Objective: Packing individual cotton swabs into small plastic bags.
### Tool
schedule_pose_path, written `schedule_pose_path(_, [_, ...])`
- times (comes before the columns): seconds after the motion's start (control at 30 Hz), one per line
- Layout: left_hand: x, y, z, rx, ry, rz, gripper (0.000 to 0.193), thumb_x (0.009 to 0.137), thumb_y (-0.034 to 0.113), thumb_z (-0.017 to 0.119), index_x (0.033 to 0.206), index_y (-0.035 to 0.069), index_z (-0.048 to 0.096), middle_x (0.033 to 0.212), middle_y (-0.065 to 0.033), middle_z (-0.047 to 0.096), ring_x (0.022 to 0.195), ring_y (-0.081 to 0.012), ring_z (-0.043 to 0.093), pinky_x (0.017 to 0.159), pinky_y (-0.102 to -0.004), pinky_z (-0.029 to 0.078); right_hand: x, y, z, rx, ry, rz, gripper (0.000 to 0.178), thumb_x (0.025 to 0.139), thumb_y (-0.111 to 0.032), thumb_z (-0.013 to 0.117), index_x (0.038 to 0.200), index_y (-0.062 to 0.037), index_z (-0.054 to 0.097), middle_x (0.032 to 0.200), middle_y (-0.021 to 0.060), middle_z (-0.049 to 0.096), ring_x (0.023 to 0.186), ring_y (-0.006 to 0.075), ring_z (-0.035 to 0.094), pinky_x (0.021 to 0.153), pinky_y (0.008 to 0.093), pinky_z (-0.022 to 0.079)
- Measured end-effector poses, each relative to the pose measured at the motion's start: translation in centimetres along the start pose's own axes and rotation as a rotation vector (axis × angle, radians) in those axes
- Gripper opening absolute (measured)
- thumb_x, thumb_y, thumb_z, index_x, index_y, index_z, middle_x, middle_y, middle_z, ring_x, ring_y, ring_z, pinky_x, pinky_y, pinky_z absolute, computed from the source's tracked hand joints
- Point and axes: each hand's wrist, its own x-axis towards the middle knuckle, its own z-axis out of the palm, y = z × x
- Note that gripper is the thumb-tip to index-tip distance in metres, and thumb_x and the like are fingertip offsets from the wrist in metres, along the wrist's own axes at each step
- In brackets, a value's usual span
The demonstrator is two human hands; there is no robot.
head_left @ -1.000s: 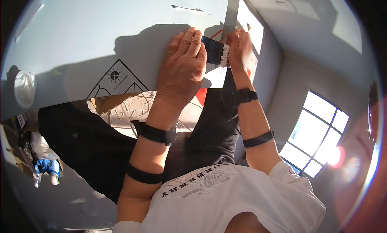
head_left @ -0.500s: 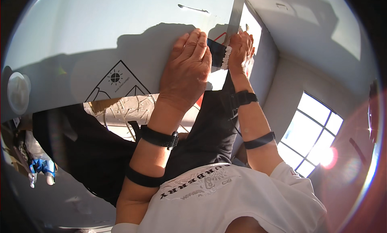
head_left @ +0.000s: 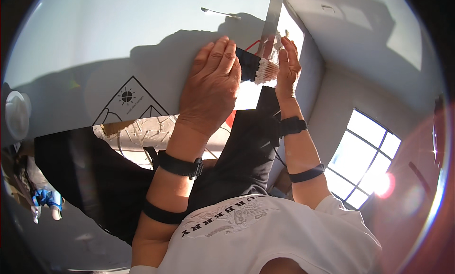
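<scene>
My left hand (head_left: pixel 211 86) lies flat with its fingers stretched out on the pale box-like surface (head_left: pixel 109 32), beside and partly over a black sleeve (head_left: pixel 248 65). Out of the sleeve's right end sticks a bundle of cotton swabs (head_left: pixel 267 71), white tips and thin stems showing. Its other end is hidden under the hand. To the right of the tips, my right hand (head_left: pixel 288 67) stands upright, fingers straight and palm turned toward the bundle, a small gap between them. A single swab (head_left: pixel 220 13) lies loose farther up the surface.
Below the surface's near edge, many loose sticks (head_left: pixel 147 134) lie scattered by my legs in black trousers (head_left: pixel 95 172). A round white plastic piece (head_left: pixel 18 113) is at the left. Crumpled clear plastic (head_left: pixel 277 48) lies behind the swabs. A window (head_left: pixel 362 155) lets in strong sun.
My right hand has drawn back from the swab tips and turned more upright. More of the swab stems now show outside the black sleeve. My left hand has shifted slightly left in view.
</scene>
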Motion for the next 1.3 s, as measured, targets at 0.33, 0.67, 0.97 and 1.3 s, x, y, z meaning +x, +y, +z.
schedule_pose_path(0.33, [0.2,0.1,-0.1,0.014,0.007,0.011,0.024,0.091,0.007,0.053,0.108,-0.005,0.066,0.126,-0.0141,0.061,0.126,-0.0261,0.052,0.109,-0.0397,0.035,-1.0,-5.3,-3.3,-0.444,-0.491,-0.216,0.08,0.053,-0.022,0.089,0.126,-0.0117,0.058,0.129,0.0067,0.054,0.123,0.0282,0.047,0.105,0.0408,0.039])
schedule_pose_path(0.67, [0.1,0.1,0.0,0.012,0.032,0.007,0.023,0.09,0.006,0.055,0.106,-0.005,0.066,0.124,-0.0141,0.062,0.124,-0.0255,0.053,0.108,-0.0394,0.036,-1.0,-4.6,-3.1,-0.36,-0.484,-0.22,0.076,0.051,-0.019,0.089,0.121,-0.0139,0.061,0.126,0.0049,0.055,0.12,0.029,0.047,0.105,0.0417,0.036])
schedule_pose_path(0.97, [0.2,0.1,0.0,-0.016,0.034,-0.012,0.023,0.088,0.005,0.056,0.106,-0.004,0.067,0.126,-0.0137,0.062,0.124,-0.0252,0.054,0.108,-0.0391,0.036,-0.9,-1.8,-0.8,-0.376,-0.15,-0.14,0.04,0.099,-0.026,0.049,0.132,-0.004,0.052,0.139,0.0143,0.047,0.137,0.0334,0.035,0.114,0.0451,0.025])
schedule_pose_path(1.3, [0.0,-0.1,0.3,-0.013,0.048,-0.019,0.024,0.085,0.005,0.057,0.105,-0.004,0.067,0.126,-0.0135,0.062,0.123,-0.0255,0.054,0.108,-0.04,0.037,-1.0,0.3,2.1,-0.512,-0.062,-0.003,0.037,0.1,-0.026,0.047,0.129,-0.0044,0.054,0.139,0.0131,0.048,0.141,0.0328,0.029,0.116,0.0469,0.016])
